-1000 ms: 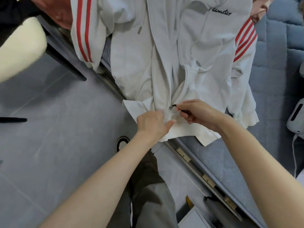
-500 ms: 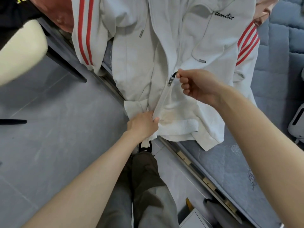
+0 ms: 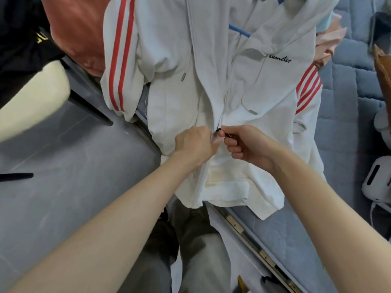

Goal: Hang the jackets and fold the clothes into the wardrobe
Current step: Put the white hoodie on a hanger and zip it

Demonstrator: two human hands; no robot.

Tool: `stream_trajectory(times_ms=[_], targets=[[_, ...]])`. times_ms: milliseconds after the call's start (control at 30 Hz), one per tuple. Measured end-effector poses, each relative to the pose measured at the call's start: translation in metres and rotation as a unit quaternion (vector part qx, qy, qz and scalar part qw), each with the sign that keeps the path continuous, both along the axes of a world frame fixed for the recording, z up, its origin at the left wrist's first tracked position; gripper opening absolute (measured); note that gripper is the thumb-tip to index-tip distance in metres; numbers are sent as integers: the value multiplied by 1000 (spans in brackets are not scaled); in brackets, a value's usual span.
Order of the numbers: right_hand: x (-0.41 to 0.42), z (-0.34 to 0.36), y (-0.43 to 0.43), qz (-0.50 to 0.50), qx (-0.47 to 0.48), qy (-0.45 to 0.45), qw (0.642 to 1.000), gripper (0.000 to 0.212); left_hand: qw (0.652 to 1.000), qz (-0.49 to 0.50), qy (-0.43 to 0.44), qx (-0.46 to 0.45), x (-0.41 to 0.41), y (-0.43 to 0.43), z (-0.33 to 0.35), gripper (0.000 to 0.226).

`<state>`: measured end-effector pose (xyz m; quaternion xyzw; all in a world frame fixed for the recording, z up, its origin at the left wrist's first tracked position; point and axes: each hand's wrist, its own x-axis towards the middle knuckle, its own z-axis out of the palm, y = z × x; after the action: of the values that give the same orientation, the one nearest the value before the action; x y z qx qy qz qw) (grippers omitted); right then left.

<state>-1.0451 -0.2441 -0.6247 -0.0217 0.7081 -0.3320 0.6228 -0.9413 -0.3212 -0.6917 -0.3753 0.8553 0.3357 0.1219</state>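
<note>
Cloth dominates the view: a white jacket (image 3: pixel 175 98) with red stripes down both sleeves lies front-up across the edge of a bed, on a blue quilted mattress (image 3: pixel 349 106). Its ribbed hem hangs over the metal bed rail (image 3: pixel 243 227) toward the grey floor (image 3: pixel 53 187). One striped sleeve droops off the same edge, and the other lies folded along the jacket's far side on the mattress. The left hand (image 3: pixel 195 144) is seen from the back, low on the jacket front. Its fingers are curled into the fabric just beside the zip line and grip the cloth there. Touching it from the other side, the right hand (image 3: pixel 247 144) pinches the small dark zipper pull (image 3: pixel 218 132) between thumb and forefinger, with the remaining fingers tucked into the palm. Above the pull the two front edges spread apart; whether they are joined below it cannot be told, since the hands cover that stretch. Two drawstrings with grey tips trail down the chest, and black script lettering sits on one breast. A blue hanger (image 3: pixel 240 31) shows inside the open neck. An orange-red garment (image 3: pixel 78 28) lies beside the striped sleeve near the top, and a pale pink garment (image 3: pixel 330 39) lies past the opposite shoulder. A white device (image 3: pixel 376 180) rests on the mattress well apart from the jacket. The person's grey trousers (image 3: pixel 201 261) stand below the hem.
</note>
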Motion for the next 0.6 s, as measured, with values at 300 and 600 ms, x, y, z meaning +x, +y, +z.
stream_trajectory(times_ms=[300, 600], targets=[[-43, -10, -30, -59, 8, -49, 997, 27, 992, 22, -57, 111, -14, 0, -10, 16], [-134, 24, -100, -180, -111, -38, 977, 29, 949, -78, -209, 222, -36, -23, -10, 29]])
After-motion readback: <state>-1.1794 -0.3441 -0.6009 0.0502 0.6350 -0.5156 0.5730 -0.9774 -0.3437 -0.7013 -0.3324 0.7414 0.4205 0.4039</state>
